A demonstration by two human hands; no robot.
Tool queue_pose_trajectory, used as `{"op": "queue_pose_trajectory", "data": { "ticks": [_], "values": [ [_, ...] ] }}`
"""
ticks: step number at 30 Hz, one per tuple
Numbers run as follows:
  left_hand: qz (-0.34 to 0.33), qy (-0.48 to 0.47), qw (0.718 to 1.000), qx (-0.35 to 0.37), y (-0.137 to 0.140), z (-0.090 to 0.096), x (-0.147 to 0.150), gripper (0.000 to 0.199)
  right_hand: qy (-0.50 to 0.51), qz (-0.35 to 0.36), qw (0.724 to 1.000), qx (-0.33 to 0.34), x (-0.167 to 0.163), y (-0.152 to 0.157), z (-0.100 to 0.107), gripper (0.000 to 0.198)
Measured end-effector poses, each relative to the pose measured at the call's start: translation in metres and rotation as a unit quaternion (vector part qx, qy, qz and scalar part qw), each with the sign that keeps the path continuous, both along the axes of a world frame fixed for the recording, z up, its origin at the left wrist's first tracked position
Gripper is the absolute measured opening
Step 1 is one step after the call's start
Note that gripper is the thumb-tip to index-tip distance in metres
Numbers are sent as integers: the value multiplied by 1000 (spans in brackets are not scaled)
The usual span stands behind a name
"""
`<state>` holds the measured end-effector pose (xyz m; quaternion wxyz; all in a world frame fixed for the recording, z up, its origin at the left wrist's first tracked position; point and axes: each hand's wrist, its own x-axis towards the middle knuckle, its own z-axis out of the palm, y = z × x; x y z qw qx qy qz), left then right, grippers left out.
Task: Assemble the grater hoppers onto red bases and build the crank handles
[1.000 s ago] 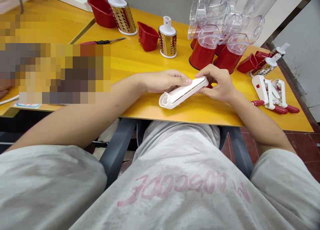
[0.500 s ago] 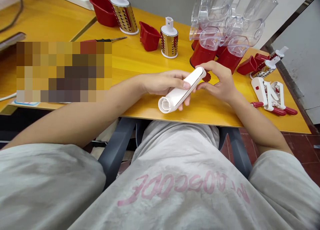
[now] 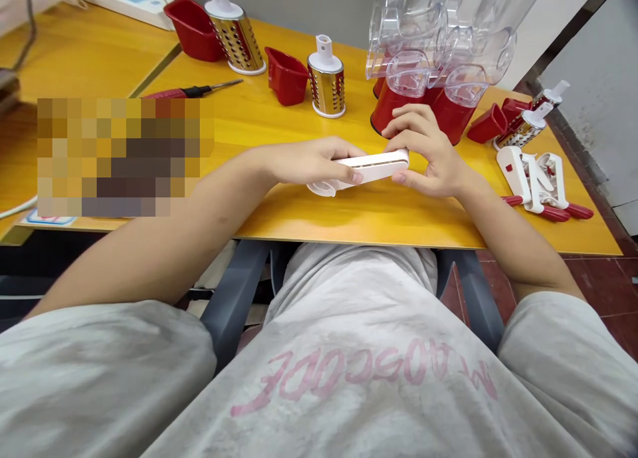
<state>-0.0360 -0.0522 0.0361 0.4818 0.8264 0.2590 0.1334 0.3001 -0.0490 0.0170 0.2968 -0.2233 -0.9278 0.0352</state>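
Note:
Above the table's front part, a slim white plastic crank handle (image 3: 379, 167) is held almost level between my two hands. My left hand (image 3: 316, 162) grips its left half, thumb along the near side and fingers mostly hidden behind. A round hollow end (image 3: 323, 189) shows below that hand. At the other end, my right hand (image 3: 428, 155) pinches the rounded tip with thumb and index finger, its other fingers raised. To the right lie similar white handles with red grips (image 3: 535, 185). Behind my right hand stand red bases (image 3: 391, 106) with clear plastic housings (image 3: 403, 29).
Two perforated metal grater drums (image 3: 326, 86) and red plastic pushers (image 3: 286, 78) stand along the back. A red-and-black screwdriver (image 3: 197, 91) lies at left, beside a pixelated patch. More drums and a pusher (image 3: 488, 123) sit at the right. The yellow table (image 3: 349, 229) ends just before my body.
The crank handle has turned from a steep slant to nearly level, its hollow end tipping down and leftward. My right fingers have spread upward. The view has shifted slightly.

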Motion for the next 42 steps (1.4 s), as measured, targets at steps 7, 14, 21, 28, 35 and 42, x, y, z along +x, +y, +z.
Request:
{"op": "queue_pose_trajectory", "data": {
  "ticks": [7,14,21,28,35,42],
  "values": [
    [75,14,971,226,2,-8,2,43,-91,-31,995,-17,0,0,-6,50],
    [79,14,953,293,5,-19,6,45,-120,-51,991,11,-7,-1,-15,36],
    [75,22,955,286,5,-23,5,46,-114,-54,992,-2,-7,-2,-17,35],
    [81,9,957,277,3,-21,6,49,-134,-87,987,-18,-13,-4,-18,55],
    [89,26,962,258,8,-22,3,63,-138,-131,982,-18,-5,7,-21,45],
    [133,35,939,315,4,-31,15,53,-189,-164,968,-36,-24,-9,-21,67]
  ]
}}
